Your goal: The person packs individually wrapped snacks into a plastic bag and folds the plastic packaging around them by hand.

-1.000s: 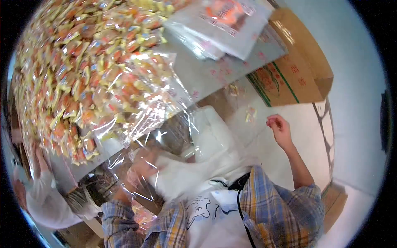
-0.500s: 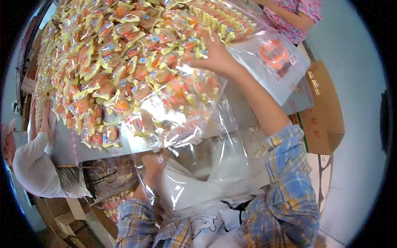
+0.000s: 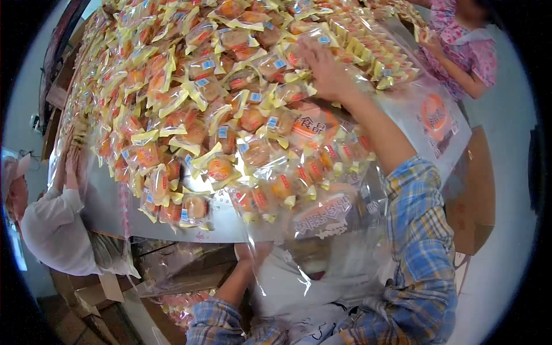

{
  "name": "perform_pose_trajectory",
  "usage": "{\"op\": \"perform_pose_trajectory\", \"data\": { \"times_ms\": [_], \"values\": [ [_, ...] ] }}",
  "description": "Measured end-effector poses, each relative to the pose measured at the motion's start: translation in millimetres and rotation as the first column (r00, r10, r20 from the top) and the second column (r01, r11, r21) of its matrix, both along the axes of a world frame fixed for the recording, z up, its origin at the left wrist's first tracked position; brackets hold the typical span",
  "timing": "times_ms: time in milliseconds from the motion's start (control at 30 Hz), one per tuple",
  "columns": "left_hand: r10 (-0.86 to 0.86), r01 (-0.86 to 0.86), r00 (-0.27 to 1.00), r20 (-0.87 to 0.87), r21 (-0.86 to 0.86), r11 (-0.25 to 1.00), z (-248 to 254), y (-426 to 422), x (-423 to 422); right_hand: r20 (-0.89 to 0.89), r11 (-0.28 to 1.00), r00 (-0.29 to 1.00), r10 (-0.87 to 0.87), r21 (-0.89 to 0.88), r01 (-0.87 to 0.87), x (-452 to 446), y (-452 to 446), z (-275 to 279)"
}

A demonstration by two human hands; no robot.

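Counter point(image 3: 106, 192) runs under a broad heap of wrapped cakes point(image 3: 221, 167), yellow-edged packets with blue-and-white labels. Clear bag point(image 3: 330, 214) at its near edge, rows of packets inside, lower part hanging over our lap. We read 食品 in dark characters on its orange print; the lower pink lettering is only partly legible. Our right hand point(image 3: 329, 73) is over the heap, fingers extended, slightly parted. Our left hand point(image 3: 253, 252) is by the counter edge; we cannot tell its grip. Right: printed plastic sheet point(image 3: 454, 129), round orange logo, writing too small.
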State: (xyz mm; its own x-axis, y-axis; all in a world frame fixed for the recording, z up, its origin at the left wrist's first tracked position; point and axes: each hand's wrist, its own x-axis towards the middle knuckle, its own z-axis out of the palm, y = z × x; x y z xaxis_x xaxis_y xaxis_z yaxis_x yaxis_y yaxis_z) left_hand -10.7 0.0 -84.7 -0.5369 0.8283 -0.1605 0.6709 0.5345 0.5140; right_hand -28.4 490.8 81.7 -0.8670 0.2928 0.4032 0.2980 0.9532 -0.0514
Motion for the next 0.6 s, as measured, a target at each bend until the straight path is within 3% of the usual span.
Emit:
{"op": "perform_pose_trajectory", "data": {
  "times_ms": [33, 133, 167, 267, 400, 433, 533, 600],
  "values": [
    [-0.001, 0.001, 1.0, -0.001, 0.005, 1.0, -0.7, 1.4, 1.5, -0.09, 0.999, 0.996, -0.023, 0.047, 0.027, -5.3, 1.5, 1.3],
    [0.003, -0.003, 1.0, 0.003, 0.005, 1.0, -0.8, -1.4, 3.5, 0.062, 0.993, 0.996, 0.06, 0.097, -0.066, -28.0, 7.2, 18.5],
    [-0.001, 0.001, 1.0, 0.008, 0.009, 1.0, -1.2, -0.2, 5.6, 0.04, 0.964, 0.995, 0.096, 0.245, -0.103, -34.5, 2.4, 17.0],
    [-0.004, 0.004, 1.0, 0.006, 0.017, 1.0, -1.6, 3.2, 7.1, 0.207, 0.946, 0.977, 0.051, 0.305, -0.114, -46.2, -8.4, 33.2],
    [0.002, -0.002, 1.0, 0.005, 0.021, 1.0, -2.9, 8.9, 12.0, 0.293, 0.979, 0.955, -0.051, 0.203, -0.01, -54.1, -17.1, 41.3],
    [0.002, -0.002, 1.0, 0.006, 0.024, 1.0, -3.9, 10.5, 13.2, 0.169, 0.994, 0.986, -0.013, 0.107, -0.005, -54.4, -14.9, 30.4],
    [0.007, -0.007, 1.0, 0.001, 0.031, 0.999, -5.9, 16.3, 15.1, 0.111, 0.969, 0.974, -0.199, 0.174, 0.178, -59.1, -20.4, 4.9],
    [0.014, -0.013, 1.0, -0.007, 0.035, 0.999, -6.5, 18.5, 15.8, 0.101, 0.979, 0.978, -0.184, 0.106, 0.173, -64.3, -15.2, 1.7]
  ]
}}
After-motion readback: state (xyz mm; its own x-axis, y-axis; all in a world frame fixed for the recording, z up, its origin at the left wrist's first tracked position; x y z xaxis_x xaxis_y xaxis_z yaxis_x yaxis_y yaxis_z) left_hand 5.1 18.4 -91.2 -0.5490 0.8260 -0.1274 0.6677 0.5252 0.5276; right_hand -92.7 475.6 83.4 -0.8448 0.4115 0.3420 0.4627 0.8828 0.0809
